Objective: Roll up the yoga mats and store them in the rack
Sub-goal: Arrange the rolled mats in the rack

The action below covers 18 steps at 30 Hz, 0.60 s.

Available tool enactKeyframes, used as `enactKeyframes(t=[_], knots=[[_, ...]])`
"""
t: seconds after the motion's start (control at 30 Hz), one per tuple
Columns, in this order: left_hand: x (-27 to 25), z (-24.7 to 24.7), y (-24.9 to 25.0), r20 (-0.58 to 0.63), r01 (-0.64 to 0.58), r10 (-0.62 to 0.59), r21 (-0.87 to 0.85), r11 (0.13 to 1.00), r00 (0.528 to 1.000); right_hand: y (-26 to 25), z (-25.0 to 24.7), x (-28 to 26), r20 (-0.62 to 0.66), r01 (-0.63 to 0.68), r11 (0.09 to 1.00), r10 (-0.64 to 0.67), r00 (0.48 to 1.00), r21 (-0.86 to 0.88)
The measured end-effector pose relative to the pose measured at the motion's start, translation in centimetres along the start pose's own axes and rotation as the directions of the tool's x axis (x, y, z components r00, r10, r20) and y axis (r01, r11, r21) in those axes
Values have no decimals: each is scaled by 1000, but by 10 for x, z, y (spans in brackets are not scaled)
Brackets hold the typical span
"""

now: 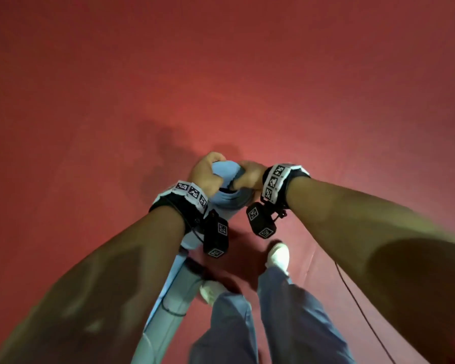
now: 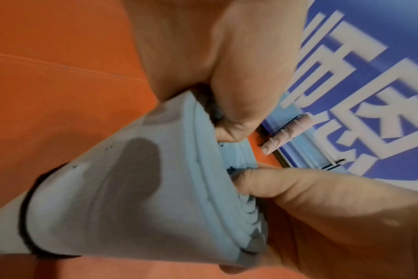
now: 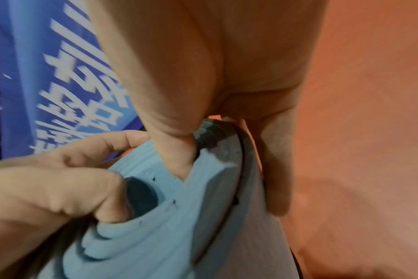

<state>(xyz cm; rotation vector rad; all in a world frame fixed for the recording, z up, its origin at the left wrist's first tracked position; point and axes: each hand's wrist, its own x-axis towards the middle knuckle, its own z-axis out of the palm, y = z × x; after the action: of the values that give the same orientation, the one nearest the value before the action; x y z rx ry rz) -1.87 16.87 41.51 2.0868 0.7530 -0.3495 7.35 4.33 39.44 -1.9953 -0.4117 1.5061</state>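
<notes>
A rolled blue mat [image 1: 227, 200] stands on end on the red floor [image 1: 247, 88], its lower part running down toward 7 o'clock in the head view. Both hands grip its top end. The left hand [image 1: 205, 173] curls over the rim at 10 o'clock of the roll's opening, and the right hand [image 1: 248, 174] curls over the rim at 2 o'clock, its fingers tucked into the hollow core. In the left wrist view the coiled layers [image 2: 229, 166] fan out at the end, and a black band [image 2: 26, 211] circles the roll lower down. In the right wrist view the right thumb [image 3: 179, 154] presses into the layers while the left hand's fingers [image 3: 103, 188] hook into the dark core [image 3: 141, 196]. A second black band [image 3: 245, 162] runs round the roll just under the rim. At 12 o'clock beyond the hands, the wrist views show a blue banner [image 2: 370, 56] with white characters. Two white shoes [image 1: 277, 254] stand at 6 o'clock beside the mat, and a thin cable [image 1: 357, 300] trails over the floor at 4 o'clock.
</notes>
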Motion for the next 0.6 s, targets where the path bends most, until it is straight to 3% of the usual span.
enactKeyframes(t=[0.17, 0.33, 0.6], knots=[[-9, -36, 152, -46, -181, 178, -57, 982, 983, -51, -125, -108, -194, 102, 992, -87, 977, 71], [-9, -73, 275, -52, -340, 336, -84, 937, 940, -94, -217, -200, -394, 175, 983, -137, 909, 61], [49, -116, 419, -71, -439, 435, -73, 895, 898, -165, -342, -258, -639, 160, 981, -194, 745, -111]])
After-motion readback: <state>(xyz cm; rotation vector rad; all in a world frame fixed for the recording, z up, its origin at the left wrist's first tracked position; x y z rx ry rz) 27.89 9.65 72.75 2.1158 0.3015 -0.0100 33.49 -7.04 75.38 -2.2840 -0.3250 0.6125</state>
